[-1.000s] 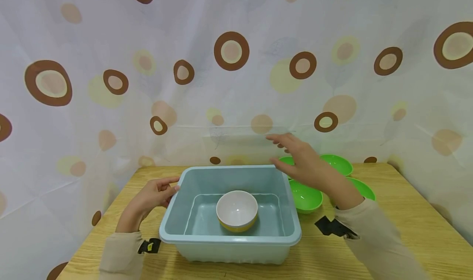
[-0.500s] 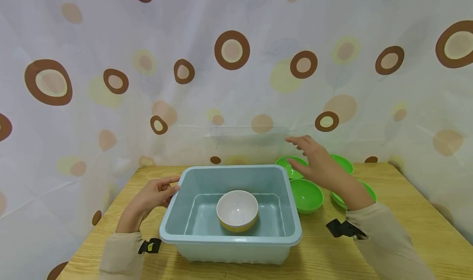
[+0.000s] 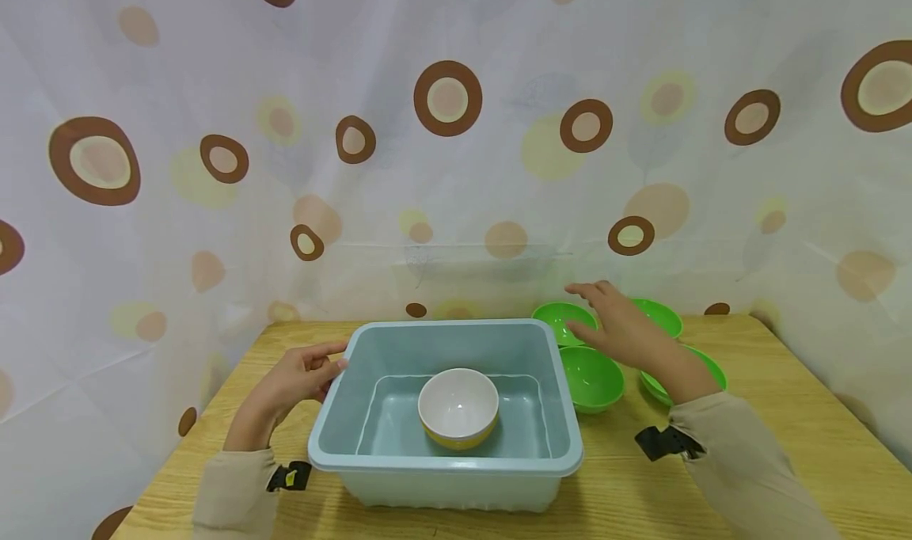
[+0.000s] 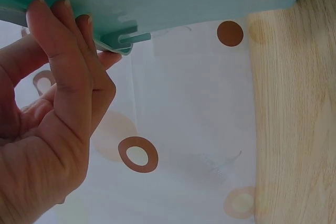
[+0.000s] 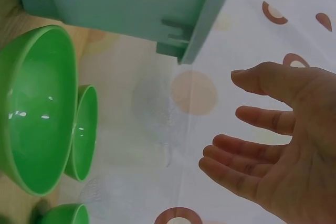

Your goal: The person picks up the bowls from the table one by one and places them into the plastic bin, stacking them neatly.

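A light blue plastic basin (image 3: 445, 462) stands on the table, and a bowl (image 3: 458, 403), white inside and yellow outside, sits upright in it. At the basin's left side, my left hand (image 3: 295, 382) grips the rim. The left wrist view shows its fingers (image 4: 68, 61) bent up against the underside of that rim. My right hand (image 3: 627, 330) hovers over the green bowls with nothing in it, fingers spread and thumb apart. Nearest below it are a front green bowl (image 3: 590, 382) and a back green bowl (image 3: 556, 318). In the right wrist view the palm (image 5: 310, 166) faces the basin's side.
Farther right lie another back green bowl (image 3: 663, 318) and a right-hand green bowl (image 3: 708, 370), both partly hidden by the right arm. The wooden table (image 3: 798, 421) ends at a patterned curtain (image 3: 456, 184) behind and at both sides.
My right hand has moved right, away from the basin's far corner, and then sunk lower over the green bowls. The left hand, the basin and the bowl in it have stayed put.
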`<state>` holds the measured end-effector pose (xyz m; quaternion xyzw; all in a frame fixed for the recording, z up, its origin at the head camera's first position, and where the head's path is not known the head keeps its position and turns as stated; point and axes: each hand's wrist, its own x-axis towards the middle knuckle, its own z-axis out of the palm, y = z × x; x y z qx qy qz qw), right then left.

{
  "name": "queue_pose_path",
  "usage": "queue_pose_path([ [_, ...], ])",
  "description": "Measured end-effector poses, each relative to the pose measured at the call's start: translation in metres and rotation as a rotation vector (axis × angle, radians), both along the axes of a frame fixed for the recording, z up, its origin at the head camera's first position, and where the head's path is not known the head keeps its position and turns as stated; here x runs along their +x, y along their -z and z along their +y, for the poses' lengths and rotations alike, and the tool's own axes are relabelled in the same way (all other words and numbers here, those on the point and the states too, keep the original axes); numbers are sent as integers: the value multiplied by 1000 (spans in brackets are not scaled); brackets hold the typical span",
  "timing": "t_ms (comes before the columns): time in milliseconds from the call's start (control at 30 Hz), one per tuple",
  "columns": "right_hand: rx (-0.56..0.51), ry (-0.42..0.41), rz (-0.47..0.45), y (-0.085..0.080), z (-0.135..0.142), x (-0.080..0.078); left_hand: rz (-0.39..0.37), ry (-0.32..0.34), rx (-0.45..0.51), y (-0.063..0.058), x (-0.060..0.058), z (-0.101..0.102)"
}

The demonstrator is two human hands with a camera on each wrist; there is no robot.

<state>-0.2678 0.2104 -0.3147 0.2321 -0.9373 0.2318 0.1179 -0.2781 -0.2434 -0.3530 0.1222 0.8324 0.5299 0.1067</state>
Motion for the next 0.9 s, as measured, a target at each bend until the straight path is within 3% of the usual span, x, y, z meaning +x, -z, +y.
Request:
queue_pose_path([
  [267,56,28,-81,16,5,-9,-2,-16,-9,3,-1,-1],
  [600,149,9,-321,33,11,-17,3,-13,-4,3,-2,0],
  [900,187,17,-418,43,8,-22,4,-16,-4,3,-2,-1],
])
